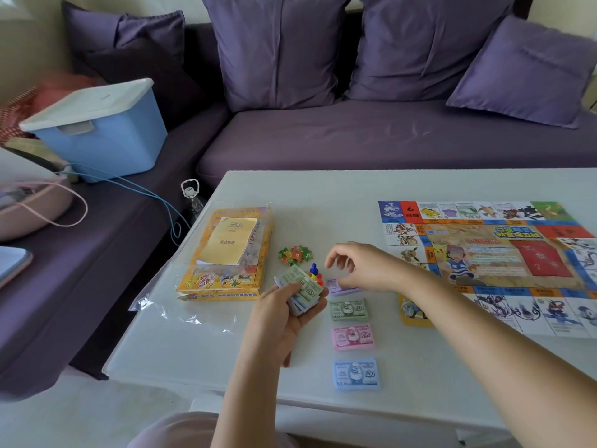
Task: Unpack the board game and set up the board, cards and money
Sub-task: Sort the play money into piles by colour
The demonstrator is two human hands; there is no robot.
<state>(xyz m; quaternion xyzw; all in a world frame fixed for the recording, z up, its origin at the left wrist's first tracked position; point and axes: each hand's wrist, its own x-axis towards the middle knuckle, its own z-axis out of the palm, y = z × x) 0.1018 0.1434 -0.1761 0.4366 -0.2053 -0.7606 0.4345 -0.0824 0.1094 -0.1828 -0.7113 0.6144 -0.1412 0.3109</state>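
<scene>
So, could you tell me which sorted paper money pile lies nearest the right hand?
The purple paper money pile, at the row's far end, just beneath the right hand.

Left hand (290,308) palm up, forearm in from 6 o'clock, thumb and fingers (318,304) wrapped round note stack (303,286). Right hand (361,266) at its 2 o'clock, palm down, fingers (337,251) loosely arched, forearm entering from 4 o'clock, grip unclear

The left hand (286,316) grips a money wad (302,284); the right hand (368,266) perhaps touches purple notes (337,288).
</scene>
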